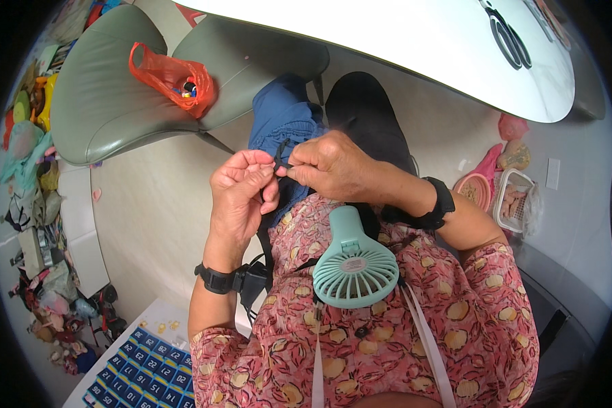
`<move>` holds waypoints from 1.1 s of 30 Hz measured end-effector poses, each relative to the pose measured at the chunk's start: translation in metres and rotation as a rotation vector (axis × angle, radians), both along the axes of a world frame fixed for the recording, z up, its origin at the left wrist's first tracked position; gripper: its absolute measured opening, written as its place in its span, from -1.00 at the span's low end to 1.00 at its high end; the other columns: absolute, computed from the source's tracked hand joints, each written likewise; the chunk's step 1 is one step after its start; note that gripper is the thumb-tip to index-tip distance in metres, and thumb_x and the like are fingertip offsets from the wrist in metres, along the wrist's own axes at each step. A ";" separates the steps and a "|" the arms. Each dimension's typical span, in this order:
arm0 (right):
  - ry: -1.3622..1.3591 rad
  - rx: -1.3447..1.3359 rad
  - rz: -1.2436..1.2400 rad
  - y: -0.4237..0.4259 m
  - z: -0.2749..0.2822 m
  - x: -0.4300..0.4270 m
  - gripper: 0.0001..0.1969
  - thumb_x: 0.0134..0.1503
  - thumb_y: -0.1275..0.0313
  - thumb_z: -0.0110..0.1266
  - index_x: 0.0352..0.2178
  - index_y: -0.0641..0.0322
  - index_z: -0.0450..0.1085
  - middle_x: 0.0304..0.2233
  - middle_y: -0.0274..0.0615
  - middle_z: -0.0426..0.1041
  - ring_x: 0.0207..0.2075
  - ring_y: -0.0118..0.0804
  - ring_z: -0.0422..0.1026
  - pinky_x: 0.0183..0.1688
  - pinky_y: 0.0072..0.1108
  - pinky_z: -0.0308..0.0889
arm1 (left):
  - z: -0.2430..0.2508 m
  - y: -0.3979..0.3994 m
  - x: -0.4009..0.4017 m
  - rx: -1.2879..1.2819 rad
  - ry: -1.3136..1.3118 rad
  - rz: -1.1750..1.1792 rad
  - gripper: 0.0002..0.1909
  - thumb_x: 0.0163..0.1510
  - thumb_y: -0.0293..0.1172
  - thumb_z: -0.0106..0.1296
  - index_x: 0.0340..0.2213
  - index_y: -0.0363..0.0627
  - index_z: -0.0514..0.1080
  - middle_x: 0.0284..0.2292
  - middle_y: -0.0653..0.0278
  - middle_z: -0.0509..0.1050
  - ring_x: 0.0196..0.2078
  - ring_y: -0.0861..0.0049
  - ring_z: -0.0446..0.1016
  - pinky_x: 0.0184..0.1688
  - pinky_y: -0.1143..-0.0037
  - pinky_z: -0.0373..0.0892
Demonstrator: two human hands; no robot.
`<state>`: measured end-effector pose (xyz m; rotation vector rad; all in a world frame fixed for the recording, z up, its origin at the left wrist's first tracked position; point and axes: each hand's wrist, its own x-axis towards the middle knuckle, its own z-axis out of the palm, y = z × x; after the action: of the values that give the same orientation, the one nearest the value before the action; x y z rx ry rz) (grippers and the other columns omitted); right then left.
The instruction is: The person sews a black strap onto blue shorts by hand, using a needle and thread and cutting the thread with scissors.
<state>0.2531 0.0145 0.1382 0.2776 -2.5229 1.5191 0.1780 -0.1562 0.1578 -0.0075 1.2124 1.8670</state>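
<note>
My left hand [242, 188] pinches a dark cord [282, 148] between thumb and fingertips. Close beside it, my right hand [331, 166] grips the same cord, which forms a small loop standing up between the two hands. Below them, blue fabric [285, 109] with a gathered edge lies over my lap and one leg. How the cord joins the fabric is hidden behind the fingers. A mint-green handheld fan [356, 275] hangs on a pale strap in front of my patterned shirt.
Grey-green chairs [117, 109] stand ahead to the left, one bearing a red plastic bag [176, 76] with small items inside. Black-handled scissors [510, 41] lie on the white table [387, 30]. Baskets [512, 201] are at the right wall; a numbered blue organizer [143, 372] is at lower left.
</note>
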 end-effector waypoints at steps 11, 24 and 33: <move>-0.396 -0.768 -0.337 0.041 0.005 0.000 -0.88 -0.03 0.51 -0.05 -0.59 0.32 0.36 -0.75 -0.43 0.19 -0.76 -0.70 0.05 -0.74 -0.80 -0.12 | -0.012 -0.012 -0.001 -0.238 0.323 0.014 -0.85 -0.05 -0.57 0.01 -0.37 -0.28 0.34 -0.58 0.19 0.43 -0.75 0.80 0.14 -0.73 0.78 0.04; -0.339 -0.438 -0.300 0.054 0.002 0.007 -0.83 -0.11 0.46 0.02 -0.66 0.38 0.40 -0.75 -0.35 0.31 -0.68 -0.60 0.22 -0.62 -0.69 0.12 | -0.009 -0.015 -0.006 -0.235 0.477 0.173 -0.73 -0.14 -0.68 0.03 -0.30 -0.32 0.33 -0.48 0.18 0.44 -0.59 0.66 0.36 -0.61 0.72 0.25; -0.247 -0.495 -0.094 0.043 0.016 0.006 -0.84 -0.07 0.45 0.08 -0.61 0.37 0.40 -0.74 -0.42 0.27 -0.66 -0.67 0.19 -0.62 -0.74 0.09 | -0.004 0.006 0.005 -0.021 0.168 -0.330 -0.51 0.12 -0.14 -0.21 -0.14 -0.42 0.25 -0.41 -0.12 0.43 -0.63 0.47 0.38 -0.48 0.46 0.41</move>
<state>0.2592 0.0578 0.1538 -0.1060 -2.1766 2.1753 0.1834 -0.1501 0.1541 0.3248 1.2615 1.5899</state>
